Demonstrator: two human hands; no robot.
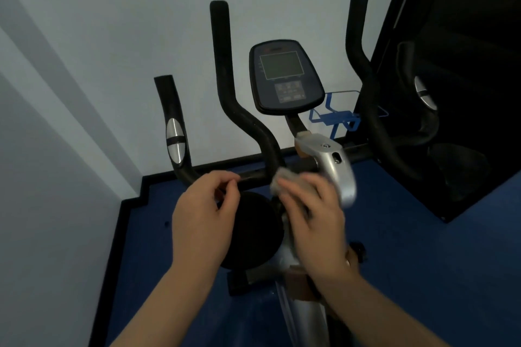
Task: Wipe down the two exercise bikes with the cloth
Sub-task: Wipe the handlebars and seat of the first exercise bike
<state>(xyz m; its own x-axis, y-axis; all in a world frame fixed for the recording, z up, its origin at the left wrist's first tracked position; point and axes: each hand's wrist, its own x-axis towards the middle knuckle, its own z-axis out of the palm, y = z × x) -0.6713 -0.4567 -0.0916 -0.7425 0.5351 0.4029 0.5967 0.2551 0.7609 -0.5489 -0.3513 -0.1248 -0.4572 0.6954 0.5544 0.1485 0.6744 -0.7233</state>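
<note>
A person's right hand presses a small grey cloth against the black horizontal handlebar of a black-and-silver exercise bike, the cloth bunched under the fingers, which curl over it; motion blur softens the grip. Just left of it, the left hand hovers at the same bar with thumb and forefinger nearly pinched, holding nothing. Above and beyond both hands stands the bike's dark console with a grey screen; its markings are too blurred to read. A blue wire bottle holder sits right of the console, by a white wall over blue flooring.
</note>
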